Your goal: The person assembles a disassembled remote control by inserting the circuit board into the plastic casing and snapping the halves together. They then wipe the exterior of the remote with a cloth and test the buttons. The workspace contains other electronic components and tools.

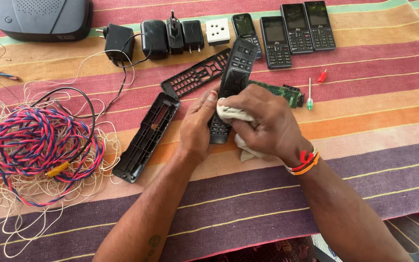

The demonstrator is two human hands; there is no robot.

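The left hand (pixel 196 127) grips the long black rubber button pad (pixel 230 90) at the middle of the striped cloth (pixel 364 126), holding it steady, so the right hand (pixel 263 123), fingers squeezing a small white rag (pixel 233 116), can rub it, with the empty black plastic shell (pixel 146 138) at nine o'clock.

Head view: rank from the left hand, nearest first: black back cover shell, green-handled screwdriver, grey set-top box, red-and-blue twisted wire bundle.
From the left hand:
1. Black back cover shell, just to its left.
2. Green-handled screwdriver, right, past the right hand.
3. Red-and-blue twisted wire bundle, far left.
4. Grey set-top box, top-left corner.
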